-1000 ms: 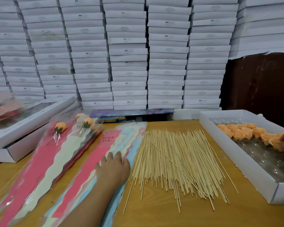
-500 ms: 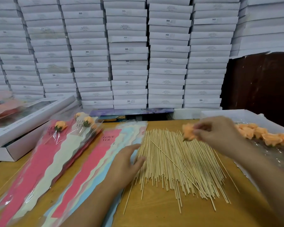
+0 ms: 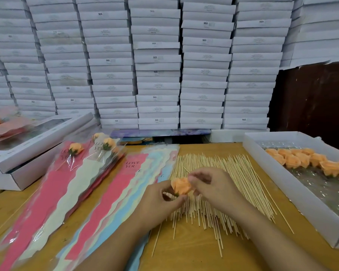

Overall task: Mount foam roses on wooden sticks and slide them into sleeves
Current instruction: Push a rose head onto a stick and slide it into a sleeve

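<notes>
On the far left we see a white box [image 3: 37, 153] lying slanted on another one, and its window is too blurred to tell what is inside. Just beside it lie finished sleeves [image 3: 53, 184] with orange roses already in their tops. Next to them is a fan of empty sleeves [image 3: 114, 196], pink, cream and blue, flat on the wooden table [image 3: 184, 259].

In the middle, over the pile of wooden sticks [image 3: 233, 173], our two hands meet on one foam rose [image 3: 181, 185]. Our left hand [image 3: 160, 200] has its fingers curled at the green base of the rose and seems to pinch there; if a stick is between these fingers, we cannot tell. Our right hand [image 3: 213, 186] holds the flower with bent fingertips from the other side.

We think the rose is very light and soft, so hard pressing may crush the petals. It is better to take it low, near the green base, where it looks firmer. The sticks are thin, stiff and light, and one probably rolls away easily, so we would pinch a single stick near its end.

On the right stands an open white tray [image 3: 278, 173] lined with shiny plastic. A group of orange roses [image 3: 301, 159] lies in its far part, and the near part shows only the plastic.
</notes>
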Tool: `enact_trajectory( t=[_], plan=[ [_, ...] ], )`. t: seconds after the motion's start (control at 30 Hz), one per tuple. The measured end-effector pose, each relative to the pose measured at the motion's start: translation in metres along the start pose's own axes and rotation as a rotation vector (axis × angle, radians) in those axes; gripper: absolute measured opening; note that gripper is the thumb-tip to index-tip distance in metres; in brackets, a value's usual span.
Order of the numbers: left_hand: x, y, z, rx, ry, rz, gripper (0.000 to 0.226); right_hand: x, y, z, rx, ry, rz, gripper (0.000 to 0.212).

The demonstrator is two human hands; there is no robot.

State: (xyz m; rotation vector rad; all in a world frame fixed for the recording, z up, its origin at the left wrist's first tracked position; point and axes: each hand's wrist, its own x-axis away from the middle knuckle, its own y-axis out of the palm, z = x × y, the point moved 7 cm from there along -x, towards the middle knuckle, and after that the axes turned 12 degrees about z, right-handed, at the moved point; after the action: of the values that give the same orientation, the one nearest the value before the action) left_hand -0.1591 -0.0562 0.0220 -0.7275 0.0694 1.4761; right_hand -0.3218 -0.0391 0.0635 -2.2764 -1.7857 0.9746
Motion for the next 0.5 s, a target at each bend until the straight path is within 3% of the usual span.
enact_trajectory(
  t=[0.1, 0.17, 0.23, 0.33, 0.5],
  plan=[
    [-0.004, -0.01, -0.007, 0.066, -0.093, 0.11, 0.015, -0.005, -0.026, 0.018, 0.129, 0.011, 0.19, 0.016],
    [-0.007, -0.016, -0.01, 0.139, -0.158, 0.181, 0.007, -0.002, -0.03, 0.036, 0.378, 0.035, 0.141, 0.014],
    [-0.008, -0.02, -0.013, 0.226, -0.225, 0.242, 0.013, 0.004, -0.025, 0.052, 0.552, 0.086, 0.032, 0.015],
    [-0.008, -0.02, -0.019, 0.352, -0.374, 0.243, 0.011, 0.008, -0.02, 0.062, 0.604, 0.117, -0.027, 0.02],
    [-0.006, -0.018, -0.025, 0.612, -0.546, 0.193, 0.044, 0.005, -0.018, 0.072, 0.606, 0.132, -0.039, 0.04]
  ],
)
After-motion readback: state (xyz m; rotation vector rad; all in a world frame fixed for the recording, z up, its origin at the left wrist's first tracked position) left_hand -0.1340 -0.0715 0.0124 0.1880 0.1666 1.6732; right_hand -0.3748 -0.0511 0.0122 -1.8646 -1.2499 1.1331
